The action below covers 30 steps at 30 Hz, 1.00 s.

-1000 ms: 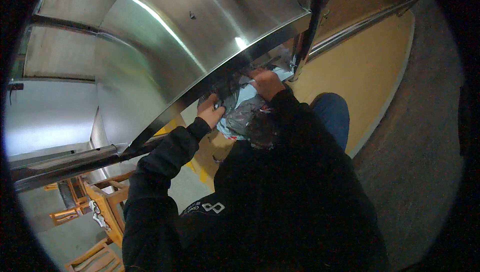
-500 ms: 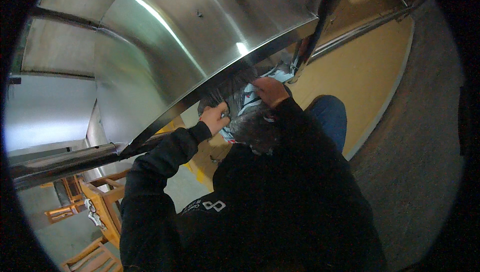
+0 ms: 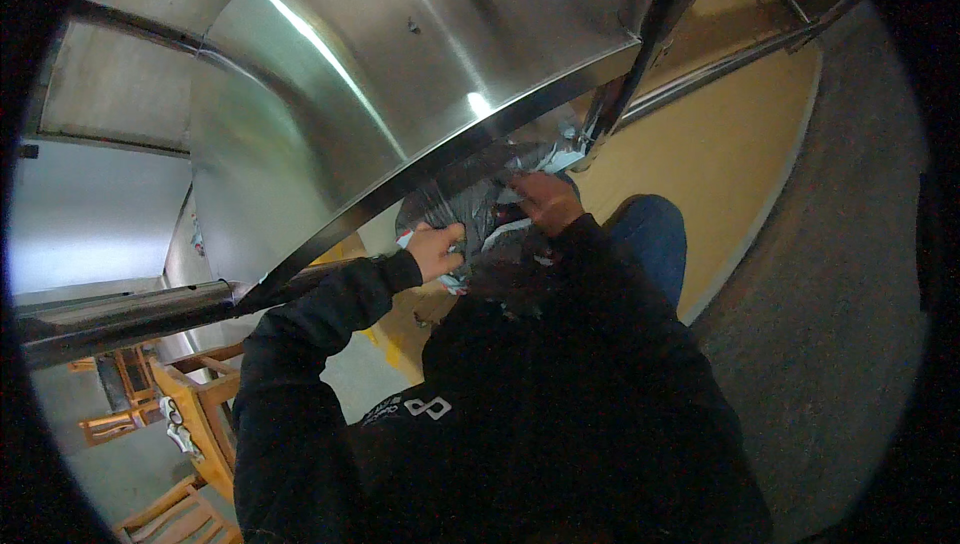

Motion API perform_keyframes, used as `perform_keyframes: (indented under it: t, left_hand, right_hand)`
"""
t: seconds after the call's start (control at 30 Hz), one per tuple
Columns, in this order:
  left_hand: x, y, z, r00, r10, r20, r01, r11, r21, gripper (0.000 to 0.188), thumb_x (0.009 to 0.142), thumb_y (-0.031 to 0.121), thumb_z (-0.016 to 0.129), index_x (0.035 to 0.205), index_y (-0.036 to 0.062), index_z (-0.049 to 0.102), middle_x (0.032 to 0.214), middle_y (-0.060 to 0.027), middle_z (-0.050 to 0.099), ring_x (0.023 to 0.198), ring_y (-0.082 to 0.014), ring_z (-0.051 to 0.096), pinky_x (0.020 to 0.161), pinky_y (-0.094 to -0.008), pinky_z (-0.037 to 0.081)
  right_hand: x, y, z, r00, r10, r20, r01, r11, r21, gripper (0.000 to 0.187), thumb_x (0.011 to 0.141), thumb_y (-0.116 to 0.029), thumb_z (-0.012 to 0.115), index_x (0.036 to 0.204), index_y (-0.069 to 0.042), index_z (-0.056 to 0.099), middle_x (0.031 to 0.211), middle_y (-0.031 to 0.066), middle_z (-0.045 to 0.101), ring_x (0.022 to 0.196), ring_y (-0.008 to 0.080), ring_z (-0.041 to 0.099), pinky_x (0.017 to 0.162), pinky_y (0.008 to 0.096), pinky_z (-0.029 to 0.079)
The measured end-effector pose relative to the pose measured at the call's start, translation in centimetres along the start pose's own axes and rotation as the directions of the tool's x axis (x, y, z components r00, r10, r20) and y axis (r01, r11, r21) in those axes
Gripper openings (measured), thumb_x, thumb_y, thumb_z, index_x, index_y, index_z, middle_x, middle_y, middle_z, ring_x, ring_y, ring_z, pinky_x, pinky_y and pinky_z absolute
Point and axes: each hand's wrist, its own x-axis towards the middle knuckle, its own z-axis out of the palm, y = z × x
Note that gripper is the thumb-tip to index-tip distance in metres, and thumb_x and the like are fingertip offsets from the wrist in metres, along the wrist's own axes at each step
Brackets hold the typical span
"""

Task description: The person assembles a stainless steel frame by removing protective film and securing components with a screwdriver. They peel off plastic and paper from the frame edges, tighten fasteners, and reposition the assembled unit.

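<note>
Head view: the left hand [image 3: 437,251] pinches a grey plastic bag [image 3: 482,212], while the right hand's [image 3: 548,204] blurred grip I can't tell.

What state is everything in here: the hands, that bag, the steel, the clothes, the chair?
left hand, fingers curled in on the bag
right hand, at the bag, its grip too blurred to tell
grey plastic bag, crumpled; open or tied, cannot tell
stainless-steel panel, shiny, streaked with reflected light
dark sleeves, down to the wrists
wooden chair, partly out of view
</note>
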Motion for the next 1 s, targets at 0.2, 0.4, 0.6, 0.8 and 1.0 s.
perform_keyframes:
  t: [0.2, 0.4, 0.6, 0.8, 1.0]
  left_hand:
    - [-0.2, 0.7, 0.2, 0.994, 0.056, 0.093, -0.055, 0.998, -0.015, 0.029, 0.073, 0.024, 0.057, 0.1, 0.0126, 0.051, 0.083, -0.013, 0.06, 0.08, -0.0328, 0.057, 0.078, -0.0403, 0.034]
    - [-0.4, 0.9, 0.4, 0.981, 0.05, 0.185, -0.047, 0.999, -0.023, 0.029, 0.075, 0.025, 0.057, 0.101, 0.012, 0.051, 0.085, -0.0151, 0.061, 0.084, -0.0342, 0.057, 0.08, -0.0421, 0.033]
    - [-0.1, 0.7, 0.7, 0.956, 0.029, 0.293, -0.029, 1.0, -0.004, 0.031, 0.076, 0.026, 0.058, 0.102, 0.0109, 0.051, 0.086, -0.0155, 0.062, 0.085, -0.0354, 0.057, 0.081, -0.0439, 0.033]
    - [-0.4, 1.0, 0.8, 0.936, 0.059, 0.348, -0.03, 0.996, -0.088, 0.036, 0.074, 0.023, 0.061, 0.106, 0.0084, 0.05, 0.086, -0.017, 0.061, 0.088, -0.036, 0.058, 0.077, -0.046, 0.039]
    - [-0.4, 1.8, -0.1, 0.904, 0.133, 0.407, -0.06, 0.98, -0.188, 0.034, 0.072, 0.018, 0.061, 0.103, 0.007, 0.053, 0.089, -0.0173, 0.062, 0.087, -0.035, 0.06, 0.073, -0.0441, 0.045]
  right_hand:
    - [-1.5, 0.1, -0.1, 0.997, -0.06, -0.044, 0.063, 0.997, 0.05, 0.04, 0.076, -0.016, 0.056, 0.116, -0.009, 0.054, 0.103, 0.0179, 0.058, 0.1, 0.0365, 0.053, 0.085, 0.0442, 0.045]
    - [-2.0, -2.9, -2.5, 0.992, 0.009, 0.124, -0.005, 0.999, -0.032, 0.044, 0.072, -0.008, 0.06, 0.115, -0.005, 0.054, 0.103, 0.0176, 0.059, 0.099, 0.0355, 0.054, 0.085, 0.0418, 0.045]
    - [-3.4, -0.2, 0.1, 0.99, -0.141, -0.012, 0.141, 0.99, 0.005, 0.042, 0.07, -0.004, 0.055, 0.112, -0.006, 0.056, 0.101, 0.0192, 0.06, 0.095, 0.0363, 0.056, 0.081, 0.0451, 0.047]
    - [-4.6, -1.5, -1.0, 0.994, -0.104, 0.022, 0.102, 0.993, 0.066, 0.038, 0.067, -0.003, 0.059, 0.105, -0.005, 0.058, 0.1, 0.0175, 0.061, 0.094, 0.0363, 0.057, 0.081, 0.0438, 0.047]
    - [-5.6, -2.0, -1.2, 0.983, -0.139, -0.118, 0.15, 0.984, 0.098, 0.039, 0.066, -0.001, 0.063, 0.105, -0.005, 0.059, 0.093, 0.0149, 0.061, 0.089, 0.0364, 0.057, 0.079, 0.0413, 0.046]
